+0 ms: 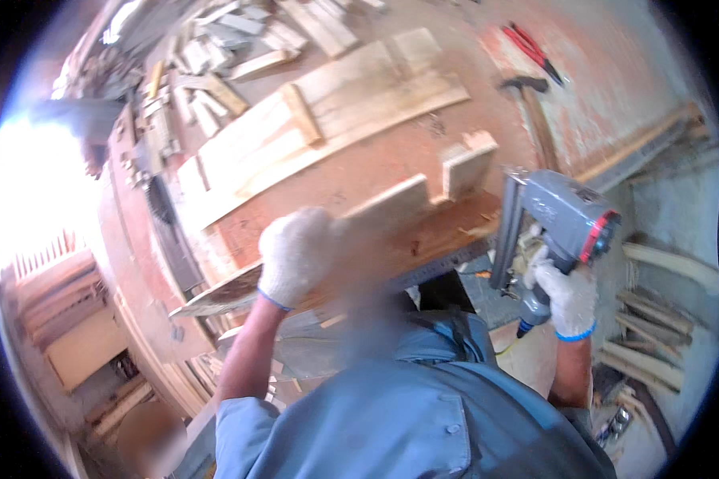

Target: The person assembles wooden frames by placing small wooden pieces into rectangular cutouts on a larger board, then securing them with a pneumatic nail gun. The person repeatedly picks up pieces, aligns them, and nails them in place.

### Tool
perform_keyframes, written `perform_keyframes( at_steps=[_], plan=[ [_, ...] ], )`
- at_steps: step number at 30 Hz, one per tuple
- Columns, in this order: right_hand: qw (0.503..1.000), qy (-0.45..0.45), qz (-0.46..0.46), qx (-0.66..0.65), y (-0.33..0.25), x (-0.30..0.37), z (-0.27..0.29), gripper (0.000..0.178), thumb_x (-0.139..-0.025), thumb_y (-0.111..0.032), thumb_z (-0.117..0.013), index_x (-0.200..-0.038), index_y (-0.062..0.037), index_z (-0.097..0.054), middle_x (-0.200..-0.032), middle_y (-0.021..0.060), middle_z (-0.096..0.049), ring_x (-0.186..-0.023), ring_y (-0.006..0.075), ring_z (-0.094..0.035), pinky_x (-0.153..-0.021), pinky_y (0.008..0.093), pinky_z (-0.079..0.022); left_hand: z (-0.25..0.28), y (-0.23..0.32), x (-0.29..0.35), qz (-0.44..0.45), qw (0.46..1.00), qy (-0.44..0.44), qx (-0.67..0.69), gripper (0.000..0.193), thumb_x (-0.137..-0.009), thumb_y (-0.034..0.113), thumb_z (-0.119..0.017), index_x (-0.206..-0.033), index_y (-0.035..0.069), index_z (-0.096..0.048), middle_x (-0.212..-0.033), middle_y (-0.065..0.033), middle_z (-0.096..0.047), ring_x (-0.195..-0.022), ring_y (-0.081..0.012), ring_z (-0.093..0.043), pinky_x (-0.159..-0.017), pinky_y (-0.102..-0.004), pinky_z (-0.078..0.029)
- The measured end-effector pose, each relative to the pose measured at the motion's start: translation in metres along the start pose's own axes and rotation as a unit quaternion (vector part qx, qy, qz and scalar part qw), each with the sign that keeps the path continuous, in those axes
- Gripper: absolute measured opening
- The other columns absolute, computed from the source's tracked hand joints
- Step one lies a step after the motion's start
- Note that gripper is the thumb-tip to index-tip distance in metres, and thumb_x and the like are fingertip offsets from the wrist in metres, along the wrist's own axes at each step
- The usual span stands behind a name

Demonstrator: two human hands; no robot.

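Observation:
My right hand (566,291), in a white knit glove with a blue cuff, is wrapped round the handle of a grey nail gun (567,209) with a red ring. The gun's long dark magazine stands beside the bench edge. My left hand (297,251), also gloved, is closed at the left end of a pale wooden board (387,203); its fingertips are hidden. That board stands on edge along the front of the bench. A gap parts it from a short upright wood piece (467,168) on its right. Blur covers the area just right of my left hand.
Wide planks (351,108) lie on the bench (295,203), with a small batten (302,113) across them. Wood offcuts (216,48) are heaped at the far left. A hammer (539,120) and red-handled pliers (531,52) lie far right. Lower right are stacked wood strips (651,327).

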State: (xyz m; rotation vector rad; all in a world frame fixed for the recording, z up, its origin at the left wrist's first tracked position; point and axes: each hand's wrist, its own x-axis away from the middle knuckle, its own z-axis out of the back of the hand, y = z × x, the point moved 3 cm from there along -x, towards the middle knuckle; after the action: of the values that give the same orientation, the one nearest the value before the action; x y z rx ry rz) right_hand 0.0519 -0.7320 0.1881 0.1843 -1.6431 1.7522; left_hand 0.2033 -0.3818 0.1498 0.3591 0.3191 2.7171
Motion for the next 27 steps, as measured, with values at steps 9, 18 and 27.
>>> perform_keyframes(
  at_steps=[9,18,27],
  plan=[
    [0.984,0.01,-0.008,0.176,-0.001,-0.018,-0.002,0.029,-0.085,-0.01,-0.076,-0.112,-0.001,-0.068,-0.098,0.0053,-0.069,-0.089,0.0145,-0.065,-0.082,0.0344,-0.052,0.033,-0.011,0.004,-0.106,0.972,-0.158,0.138,0.034,-0.099,0.039,-0.056,-0.095,0.009,-0.071,-0.091,-0.0169,-0.071,-0.091,-0.039,-0.069,-0.082,-0.0501,-0.054],
    [0.99,0.085,-0.028,0.109,0.025,0.015,0.001,0.032,-0.088,-0.008,-0.074,-0.117,-0.0018,-0.064,-0.101,0.0056,-0.067,-0.089,0.014,-0.063,-0.077,0.0325,-0.051,-0.018,-0.171,-0.167,0.004,0.997,0.038,0.071,0.028,-0.1,0.027,-0.055,-0.113,0.009,-0.072,-0.103,-0.0216,-0.073,-0.097,-0.0416,-0.071,-0.086,-0.0505,-0.056],
    [0.99,0.126,-0.018,0.06,0.014,0.026,-0.032,0.012,-0.088,-0.004,-0.066,-0.1,-0.0054,-0.064,-0.085,0.0023,-0.067,-0.074,0.0117,-0.062,-0.068,0.0288,-0.049,-0.015,-0.198,-0.307,-0.047,0.983,0.166,-0.062,0.03,-0.091,0.017,-0.063,-0.12,0.009,-0.064,-0.118,-0.0172,-0.068,-0.113,-0.0385,-0.066,-0.094,-0.0513,-0.052]
  ],
)
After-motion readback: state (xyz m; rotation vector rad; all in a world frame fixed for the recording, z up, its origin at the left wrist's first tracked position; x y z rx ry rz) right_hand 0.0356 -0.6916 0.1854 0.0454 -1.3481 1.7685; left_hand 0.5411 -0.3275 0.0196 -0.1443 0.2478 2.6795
